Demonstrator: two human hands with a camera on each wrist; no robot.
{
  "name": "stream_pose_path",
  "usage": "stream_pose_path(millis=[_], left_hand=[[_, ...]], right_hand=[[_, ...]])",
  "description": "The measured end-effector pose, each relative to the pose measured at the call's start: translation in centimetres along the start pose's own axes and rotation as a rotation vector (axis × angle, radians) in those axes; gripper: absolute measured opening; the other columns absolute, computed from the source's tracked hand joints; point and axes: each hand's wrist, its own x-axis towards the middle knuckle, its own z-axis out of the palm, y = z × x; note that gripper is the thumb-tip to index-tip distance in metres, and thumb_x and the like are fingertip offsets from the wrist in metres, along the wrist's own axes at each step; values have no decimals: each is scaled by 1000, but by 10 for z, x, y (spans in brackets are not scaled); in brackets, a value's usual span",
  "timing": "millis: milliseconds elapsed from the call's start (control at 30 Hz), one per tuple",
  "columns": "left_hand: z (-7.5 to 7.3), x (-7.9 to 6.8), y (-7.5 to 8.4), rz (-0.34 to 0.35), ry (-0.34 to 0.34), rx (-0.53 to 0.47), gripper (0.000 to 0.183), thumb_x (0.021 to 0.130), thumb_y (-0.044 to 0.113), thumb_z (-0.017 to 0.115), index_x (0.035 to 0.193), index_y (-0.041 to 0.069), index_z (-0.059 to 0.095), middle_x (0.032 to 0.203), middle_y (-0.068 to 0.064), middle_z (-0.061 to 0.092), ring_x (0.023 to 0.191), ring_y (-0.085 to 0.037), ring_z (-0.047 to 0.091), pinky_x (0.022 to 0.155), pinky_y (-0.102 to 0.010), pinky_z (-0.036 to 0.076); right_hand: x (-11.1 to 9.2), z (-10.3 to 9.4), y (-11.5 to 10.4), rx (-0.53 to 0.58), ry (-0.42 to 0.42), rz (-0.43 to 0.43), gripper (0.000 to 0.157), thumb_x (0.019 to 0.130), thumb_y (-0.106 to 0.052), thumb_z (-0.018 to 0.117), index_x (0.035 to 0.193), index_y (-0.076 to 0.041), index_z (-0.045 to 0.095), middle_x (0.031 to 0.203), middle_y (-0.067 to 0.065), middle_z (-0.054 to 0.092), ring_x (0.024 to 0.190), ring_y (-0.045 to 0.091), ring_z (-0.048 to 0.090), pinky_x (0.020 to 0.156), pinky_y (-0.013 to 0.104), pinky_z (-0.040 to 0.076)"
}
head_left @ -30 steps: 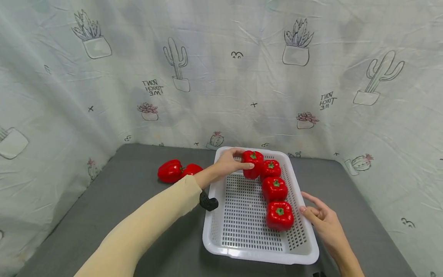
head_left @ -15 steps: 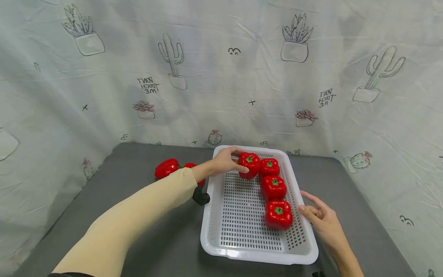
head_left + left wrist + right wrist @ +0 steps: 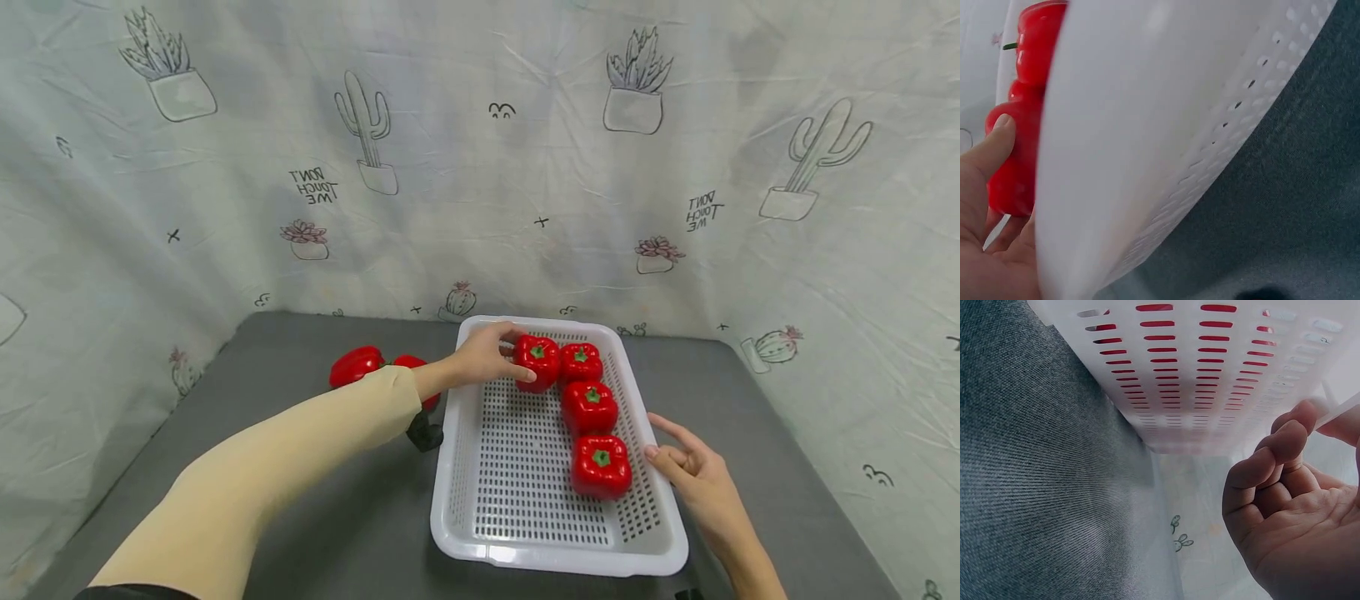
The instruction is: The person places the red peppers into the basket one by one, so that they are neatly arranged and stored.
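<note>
At the far left part of a white perforated basket (image 3: 525,562), my left hand (image 3: 483,357) grips a red bell pepper (image 3: 538,363) with a green stem. In the left wrist view the thumb of my left hand (image 3: 988,206) lies across that pepper (image 3: 1013,156), while the basket wall (image 3: 1116,125) covers much of the scene. Three more red bell peppers stand in a line along the basket's right side, the nearest pepper (image 3: 602,467) at the front. My right hand (image 3: 693,475) pinches the right rim of the basket; the right wrist view shows its fingers (image 3: 1288,440) curled at the rim.
Left of the basket, more red bell peppers (image 3: 357,366) lie on the dark grey table (image 3: 360,533), partly hidden behind my left forearm (image 3: 285,450). A pale curtain (image 3: 465,150) with cactus drawings hangs behind and at both sides.
My left hand and its pepper have moved slightly left and lower in the head view, beside the back pepper. The right hand stays at the rim. The whole head view has shifted a little.
</note>
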Motion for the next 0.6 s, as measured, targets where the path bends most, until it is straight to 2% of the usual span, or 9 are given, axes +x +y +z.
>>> stream_pose_path(millis=[267,367,500,600], left_hand=[[-1,6,-2,-44,-9,0,68,80,22,84,138,8,51,128,-9,58,105,-21,63,87,-33,53],[0,7,-2,-37,-18,25,67,79,24,85,137,8,53,126,-8,59,103,-20,63,86,-32,53],[1,5,0,-45,-42,22,65,78,22,86,133,7,55,125,-10,60,87,-19,67,74,-30,56],[2,5,-1,-69,-43,33,66,77,22,87,133,6,55,125,-11,59,81,-20,69,70,-30,57]], right_hand=[[0,-2,1,4,5,2,58,98,-21,63,149,-8,37,100,18,70,82,28,72,64,43,58],[-1,-1,1,12,6,13,58,98,-21,63,149,-9,37,101,19,70,83,28,72,64,43,58],[-1,0,1,19,1,17,58,99,-21,62,149,-9,37,102,19,70,83,28,72,65,43,58],[-1,0,2,24,-3,12,57,99,-20,62,149,-9,37,102,19,70,83,28,72,65,43,58]])
